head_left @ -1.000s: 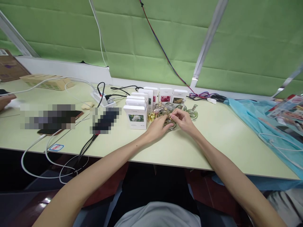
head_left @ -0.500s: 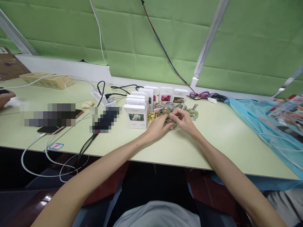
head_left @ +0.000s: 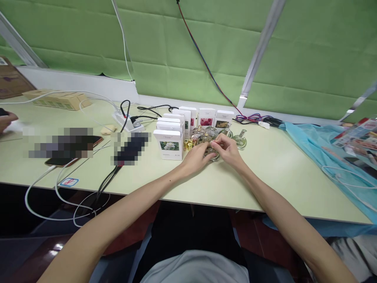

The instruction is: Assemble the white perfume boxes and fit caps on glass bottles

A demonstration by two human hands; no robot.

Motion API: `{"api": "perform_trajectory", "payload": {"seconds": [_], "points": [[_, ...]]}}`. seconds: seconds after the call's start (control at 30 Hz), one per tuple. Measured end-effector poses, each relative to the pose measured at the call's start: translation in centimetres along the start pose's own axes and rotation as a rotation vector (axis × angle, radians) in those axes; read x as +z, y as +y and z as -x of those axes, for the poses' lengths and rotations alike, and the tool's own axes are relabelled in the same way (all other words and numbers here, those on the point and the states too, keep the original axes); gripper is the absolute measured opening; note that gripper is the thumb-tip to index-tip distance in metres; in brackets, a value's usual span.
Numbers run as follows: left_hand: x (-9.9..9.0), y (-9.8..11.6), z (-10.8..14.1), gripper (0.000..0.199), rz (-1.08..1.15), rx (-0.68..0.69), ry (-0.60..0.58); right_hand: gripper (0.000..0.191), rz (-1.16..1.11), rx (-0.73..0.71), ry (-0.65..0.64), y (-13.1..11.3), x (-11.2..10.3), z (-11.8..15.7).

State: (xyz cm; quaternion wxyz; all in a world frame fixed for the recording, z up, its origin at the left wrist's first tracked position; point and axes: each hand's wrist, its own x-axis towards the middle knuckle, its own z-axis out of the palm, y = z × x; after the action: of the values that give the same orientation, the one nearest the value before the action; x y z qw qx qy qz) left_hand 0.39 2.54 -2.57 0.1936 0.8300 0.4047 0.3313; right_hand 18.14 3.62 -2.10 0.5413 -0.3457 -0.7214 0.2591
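Note:
Several small round glass bottles (head_left: 240,139) with slim necks lie bunched in front of white cartons. My left hand (head_left: 196,158) curls round one glass bottle (head_left: 215,157) of this bunch, its thumb along the near side. Close against it, my right hand (head_left: 230,151) pinches thumb and fingertips together at the top of that bottle. Whatever small piece sits in that pinch is too hidden to name. Small gold-coloured caps or fittings (head_left: 188,144) lie just left of the bottles, beside my left fingers.
White cartons with flower pictures (head_left: 168,145) stand left of and behind the bottles. A power strip (head_left: 127,122), cables, and phones (head_left: 73,151) occupy the left side. Blue plastic sheeting (head_left: 315,145) covers the right end. At far left, another person's hand (head_left: 7,120) shows.
Both hands stay at the same bottle. My right fingertips have shifted very slightly; nothing else has visibly moved on the table.

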Motion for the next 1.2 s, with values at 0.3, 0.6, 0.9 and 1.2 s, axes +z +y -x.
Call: {"api": "perform_trajectory", "payload": {"seconds": [0.3, 0.6, 0.9, 1.2], "points": [[0.2, -0.2, 0.1, 0.024, -0.004, 0.006, 0.012, 0.039, 0.069, -0.03, 0.036, 0.2, 0.3, 0.3], [-0.2, 0.4, 0.2, 0.022, 0.033, 0.001, 0.004, 0.04, 0.087, -0.021, 0.061, -0.3, 0.4, 0.4], [0.0, 0.0, 0.1, 0.019, 0.026, 0.024, 0.014, 0.037, 0.088, 0.0, 0.096, -0.4, 0.4, 0.5], [0.2, -0.5, 0.0, 0.014, -0.016, 0.03, 0.009, 0.026, 0.129, -0.024, 0.056, -1.1, 0.3, 0.4]]}}
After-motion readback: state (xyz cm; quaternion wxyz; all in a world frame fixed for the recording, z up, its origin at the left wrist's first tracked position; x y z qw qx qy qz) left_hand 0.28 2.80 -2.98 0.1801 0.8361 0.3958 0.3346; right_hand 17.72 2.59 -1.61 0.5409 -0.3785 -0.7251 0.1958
